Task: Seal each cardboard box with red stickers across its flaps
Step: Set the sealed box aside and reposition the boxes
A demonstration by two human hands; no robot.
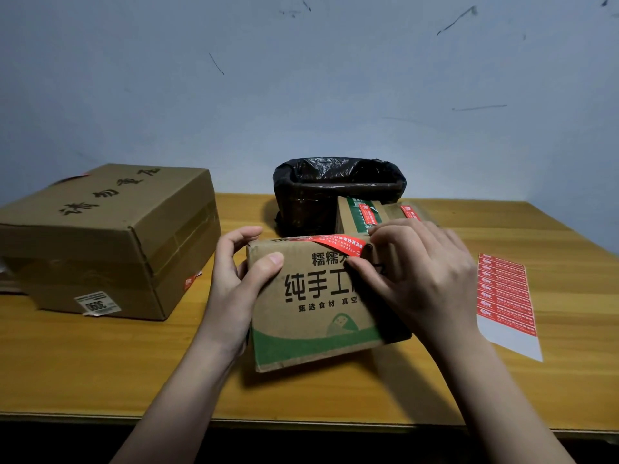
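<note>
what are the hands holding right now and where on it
Left hand grips the small box at its upper left corner; right hand presses the red sticker over its top edge.

Both hands (241, 279) (418, 272) press red sticker (338, 244) onto box (311, 313).

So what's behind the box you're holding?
Behind the held box sit a smaller box with red stickers and a bin lined with a black bag. Their lower parts are hidden.
</note>
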